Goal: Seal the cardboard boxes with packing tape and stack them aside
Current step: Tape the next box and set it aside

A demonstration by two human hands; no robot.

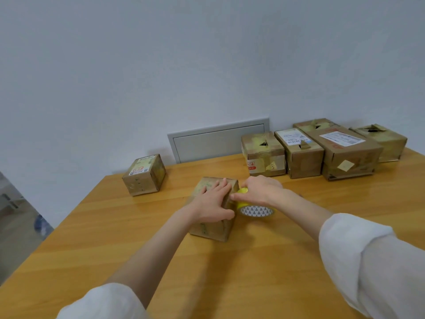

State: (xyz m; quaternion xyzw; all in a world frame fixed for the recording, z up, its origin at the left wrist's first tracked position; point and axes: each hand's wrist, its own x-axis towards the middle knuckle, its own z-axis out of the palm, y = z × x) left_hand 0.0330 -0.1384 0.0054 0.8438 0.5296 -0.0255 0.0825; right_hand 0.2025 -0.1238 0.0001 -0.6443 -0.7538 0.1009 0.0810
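The box (208, 229) in the middle of the table (207, 272) is pressed down by the flat, spread left hand (215, 203). The tape roll (255, 210) is gripped by the right hand (259, 189), just beside the box. Taping seems begun; next the tape must be pulled across the top.

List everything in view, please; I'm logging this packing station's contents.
centre box: 1, brown, mid-table
small box: 1, brown, table's far left
back boxes: 4, brown, in a row, far right
tape roll: 1, yellow, right of centre box
table: 1, orange wood, under everything
wall panel: 1, grey, behind table
sleeves: 2, white, bottom corners
left hand: 1, flat on centre box
right hand: 1, grips tape roll
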